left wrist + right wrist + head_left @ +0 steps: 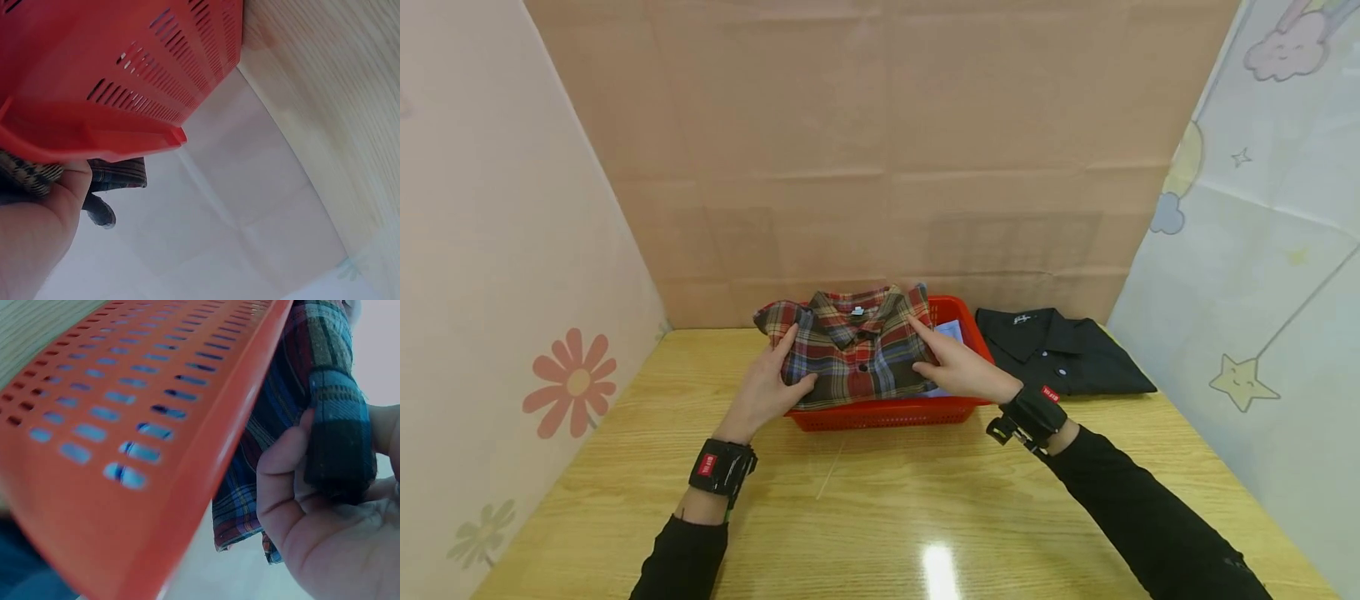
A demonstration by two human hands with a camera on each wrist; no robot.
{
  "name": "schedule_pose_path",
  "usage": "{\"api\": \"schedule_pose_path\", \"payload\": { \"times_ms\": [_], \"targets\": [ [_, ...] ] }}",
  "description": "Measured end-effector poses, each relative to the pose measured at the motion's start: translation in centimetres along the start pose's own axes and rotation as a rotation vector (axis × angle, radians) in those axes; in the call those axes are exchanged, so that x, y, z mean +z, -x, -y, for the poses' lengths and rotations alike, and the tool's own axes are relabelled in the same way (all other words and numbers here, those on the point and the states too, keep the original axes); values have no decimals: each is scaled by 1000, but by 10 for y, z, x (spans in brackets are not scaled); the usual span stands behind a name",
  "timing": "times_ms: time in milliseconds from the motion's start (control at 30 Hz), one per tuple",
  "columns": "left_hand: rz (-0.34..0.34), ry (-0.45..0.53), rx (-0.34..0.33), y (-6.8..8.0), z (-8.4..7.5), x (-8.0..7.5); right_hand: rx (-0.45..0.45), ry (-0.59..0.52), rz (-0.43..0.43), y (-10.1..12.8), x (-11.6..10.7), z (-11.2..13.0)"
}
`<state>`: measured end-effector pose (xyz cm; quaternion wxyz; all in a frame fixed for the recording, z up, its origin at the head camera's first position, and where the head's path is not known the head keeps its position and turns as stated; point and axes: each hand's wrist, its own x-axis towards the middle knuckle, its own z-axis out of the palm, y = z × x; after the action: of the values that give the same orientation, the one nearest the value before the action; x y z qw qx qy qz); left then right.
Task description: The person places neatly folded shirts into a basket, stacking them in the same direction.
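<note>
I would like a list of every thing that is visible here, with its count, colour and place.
plaid shirt: 1, red, blue and brown, folded, above the basket, held at both sides.
basket: 1, red, slotted walls, on the table, centre.
light blue item: 1, inside the basket, mostly hidden.
black shirt: 1, folded, on the table right of the basket.
table: 1, light wood.
wrist straps: 2, black, one on each wrist.
left hand: holds the plaid shirt's left edge.
right hand: holds its right edge.
</note>
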<state>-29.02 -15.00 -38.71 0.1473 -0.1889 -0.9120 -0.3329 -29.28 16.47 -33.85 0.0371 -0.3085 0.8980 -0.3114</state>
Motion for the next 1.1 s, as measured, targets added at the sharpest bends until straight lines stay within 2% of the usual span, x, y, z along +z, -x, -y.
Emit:
{"api": "schedule_pose_path", "payload": {
  "times_ms": [167,333,433,600,867,1100],
  "targets": [
    [72,6,-20,-3,-4,1,1,7,13,6,-5,-7],
    [131,-33,-51,-9,-8,3,3,32,16,9,-9,-13],
    [165,-78,-56,-14,-11,5,5,49,13,11,-9,-18],
    [177,-152,-36,-18,-10,9,14,67,12,10,-9,-27],
    [218,-351,1,-26,-8,18,7,121,6,11,-7,-35],
    [297,-464,-26,-32,-13,22,34,161,6,11,-5,-40]
  ]
}}
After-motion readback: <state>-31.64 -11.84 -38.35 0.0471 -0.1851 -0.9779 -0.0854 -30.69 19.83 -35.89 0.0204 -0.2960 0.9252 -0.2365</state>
